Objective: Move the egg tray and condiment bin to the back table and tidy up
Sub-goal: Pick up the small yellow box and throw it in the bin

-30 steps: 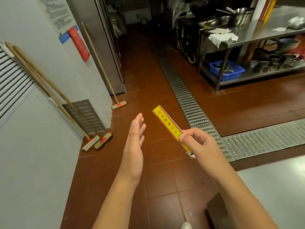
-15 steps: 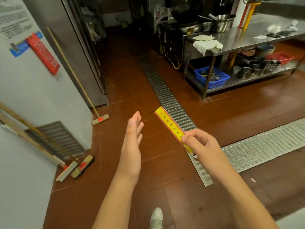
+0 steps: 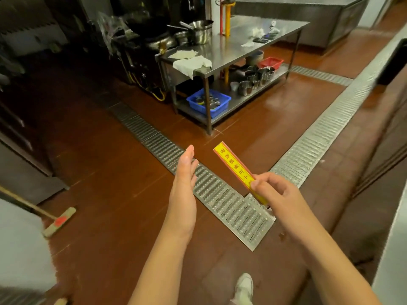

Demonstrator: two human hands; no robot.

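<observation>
Yellow printed strip (image 3: 239, 170) pinched at its near end by right hand (image 3: 279, 194); left hand (image 3: 184, 183) flat, holding nothing. Egg tray and condiment bin not in view. Risk: light pinch slips mid-stride, strip falls onto drain grate (image 3: 231, 208). Steel bench (image 3: 246, 48) far right.

There are two hands: the left hand (image 3: 184, 190) and the right hand (image 3: 279, 194). There is one yellow strip (image 3: 236, 167) with red writing. One white shoe (image 3: 243, 288) shows near the bottom. One steel table (image 3: 248, 44) stands far off, with one blue bin (image 3: 209, 102) and one red basket (image 3: 271, 62) under it. Two white cloths (image 3: 191, 63) lie on its near end. One broom (image 3: 56, 222) is at the left.
</observation>
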